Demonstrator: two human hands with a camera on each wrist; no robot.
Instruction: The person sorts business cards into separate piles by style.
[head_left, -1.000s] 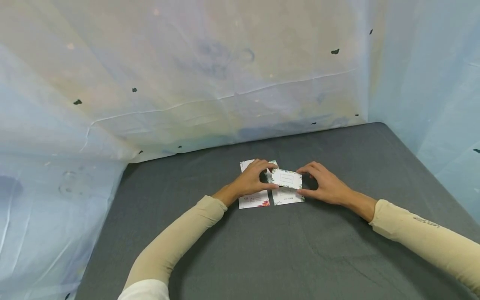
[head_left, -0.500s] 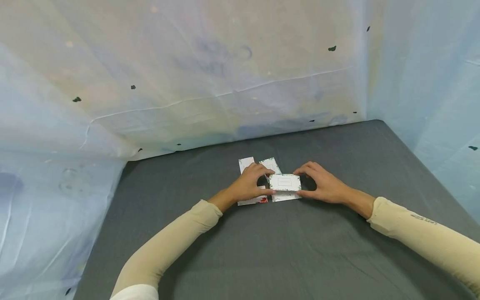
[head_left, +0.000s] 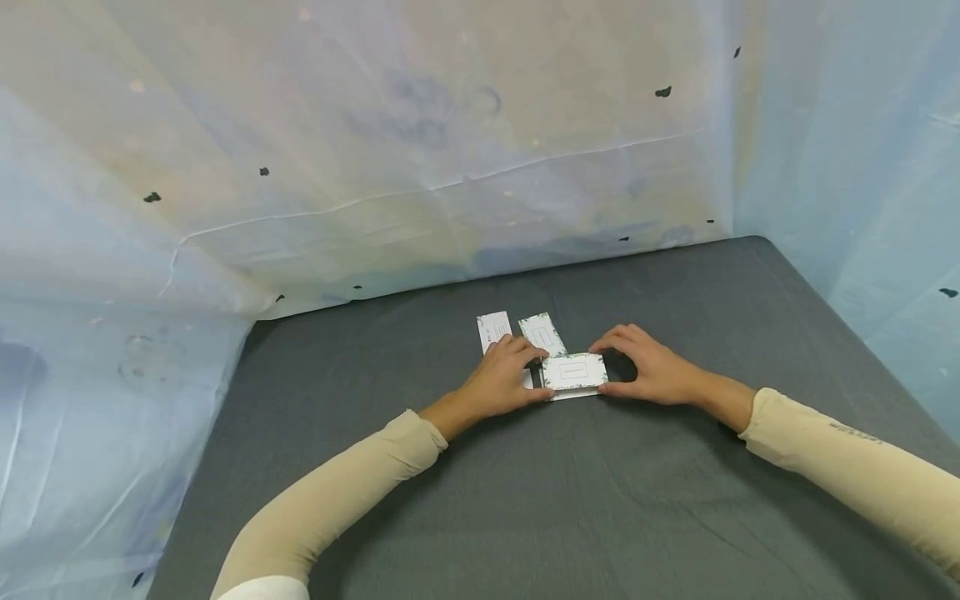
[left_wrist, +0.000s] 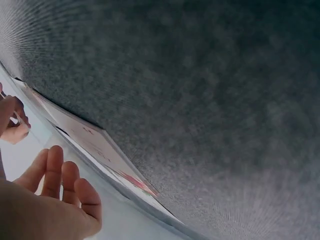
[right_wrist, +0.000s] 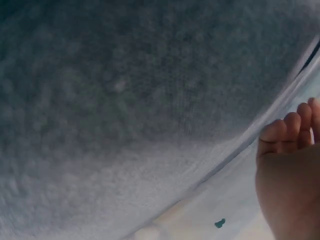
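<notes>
A small white card with a green floral border [head_left: 573,372] lies flat just over the grey table cloth [head_left: 600,500], held by both hands. My left hand [head_left: 546,373] pinches its left end between thumb and fingers. At the card's right end my right hand [head_left: 602,367] pinches it the same way. Another card's edge [head_left: 576,395] shows just beneath it. Two more cards lie flat behind: one [head_left: 492,328] at the left, one [head_left: 542,332] beside it. In the left wrist view a card with red print [left_wrist: 102,147] lies on the cloth by my left hand's fingers [left_wrist: 52,175].
Pale blue plastic sheeting [head_left: 375,167] walls the table at the back, left and right. The grey cloth stretches bare toward me and to both sides of the cards. The right wrist view shows only cloth, sheeting and my right hand's fingers [right_wrist: 287,137].
Both hands have brought the bordered card toward me and lower, so it now covers the near part of the right-hand card. My left hand now hides the near part of the left card.
</notes>
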